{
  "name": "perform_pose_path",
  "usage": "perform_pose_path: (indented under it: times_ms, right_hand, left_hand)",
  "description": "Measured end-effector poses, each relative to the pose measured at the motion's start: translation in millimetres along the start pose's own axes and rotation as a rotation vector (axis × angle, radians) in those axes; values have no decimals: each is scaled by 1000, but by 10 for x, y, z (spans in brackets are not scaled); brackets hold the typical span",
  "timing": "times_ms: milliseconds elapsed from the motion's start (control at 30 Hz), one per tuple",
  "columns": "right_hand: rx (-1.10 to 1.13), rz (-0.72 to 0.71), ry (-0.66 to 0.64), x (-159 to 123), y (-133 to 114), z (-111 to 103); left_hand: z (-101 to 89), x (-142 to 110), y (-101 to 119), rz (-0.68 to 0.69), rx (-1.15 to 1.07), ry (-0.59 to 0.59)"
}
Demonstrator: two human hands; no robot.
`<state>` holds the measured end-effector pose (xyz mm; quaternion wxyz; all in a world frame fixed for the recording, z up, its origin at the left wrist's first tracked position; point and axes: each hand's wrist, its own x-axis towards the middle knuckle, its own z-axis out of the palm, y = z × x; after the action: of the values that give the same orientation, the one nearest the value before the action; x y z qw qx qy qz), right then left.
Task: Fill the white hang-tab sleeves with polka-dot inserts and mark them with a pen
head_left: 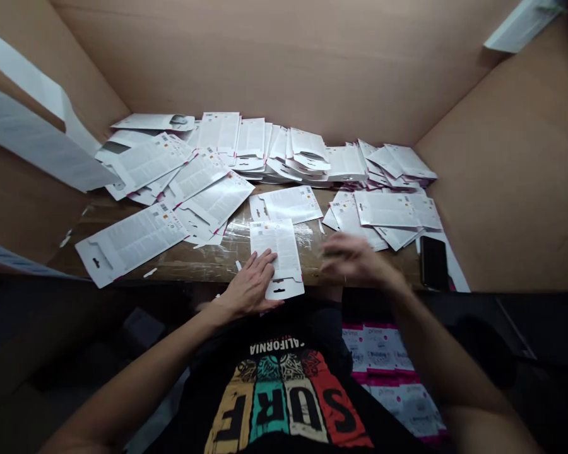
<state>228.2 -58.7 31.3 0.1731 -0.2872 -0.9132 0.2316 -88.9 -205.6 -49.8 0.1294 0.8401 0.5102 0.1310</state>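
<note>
A white printed card packet [284,252] with a hang hole lies near the front edge of the table, its hole end toward me. My left hand [253,280] rests on its left side, fingers stretched out and pressing it down, not wrapped round it. To the right of that packet, my right hand [353,257] is in the air over the table. Motion smears its fingers, so I cannot make out their shape or anything in them. Just behind the packet under my left hand, another white packet [291,205] lies crosswise.
Overlapping white packets [218,135] line the back cardboard wall [265,63]. More packets [388,209] lie at right beside a black phone [434,261]. One packet [130,243] lies front left. Small white scraps [150,273] dot the wooden table [208,261]. Pink-and-white packages [383,350] sit below.
</note>
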Motion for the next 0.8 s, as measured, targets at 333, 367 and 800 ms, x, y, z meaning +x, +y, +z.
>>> perform_pose_path:
  times_ms: [333, 367, 800]
  right_hand:
    - [-278, 414, -10, 41, -600, 1343]
    - [-299, 471, 2, 70, -637, 1350]
    - [767, 666, 25, 0, -889, 1364]
  left_hand:
    - [72, 54, -220, -19, -136, 117]
    - [94, 60, -216, -20, -111, 127]
    - [-356, -687, -23, -79, -235, 165]
